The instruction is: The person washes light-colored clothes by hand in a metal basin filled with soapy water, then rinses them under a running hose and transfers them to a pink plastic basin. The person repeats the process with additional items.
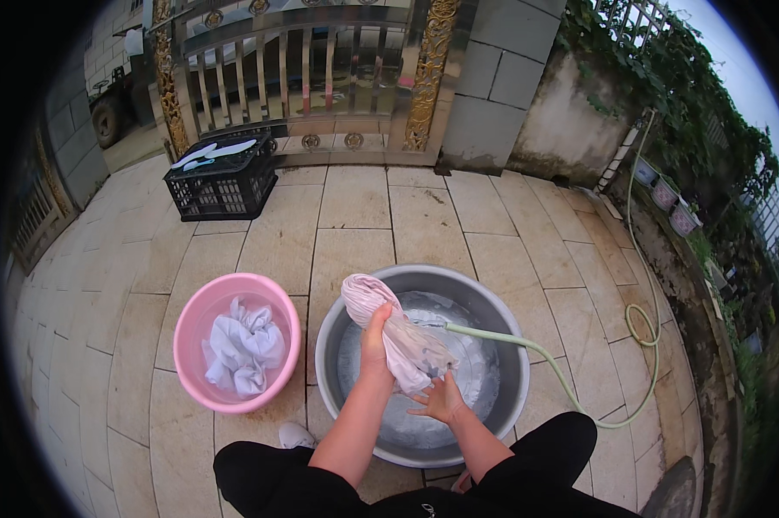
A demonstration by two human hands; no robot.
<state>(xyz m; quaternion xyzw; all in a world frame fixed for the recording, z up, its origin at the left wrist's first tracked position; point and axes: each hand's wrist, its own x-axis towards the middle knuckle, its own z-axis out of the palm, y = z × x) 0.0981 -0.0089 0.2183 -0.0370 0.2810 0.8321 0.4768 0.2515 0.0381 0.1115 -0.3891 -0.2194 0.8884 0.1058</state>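
Observation:
My left hand (377, 343) is closed around a twisted, pale pink striped cloth (410, 337) above a large grey metal basin (330, 330). The cloth's bunched end points up and to the left, while its looser end hangs down to the right and shows darker patches. At that lower end is my right hand (446, 400), fingers spread, with the thumb close to the fabric; whether it touches is unclear. A pale green hose (493, 334) crosses the basin's right rim, and water runs from its end behind the cloth. Shallow water (428, 430) covers the basin's bottom.
Left of the basin stands a pink plastic tub (185, 366) with wet white cloth (243, 349) in it. A black plastic crate (224, 188) sits by the metal gate (292, 78). The hose loops over the tiled floor (357, 252) on the right, near potted plants (684, 217).

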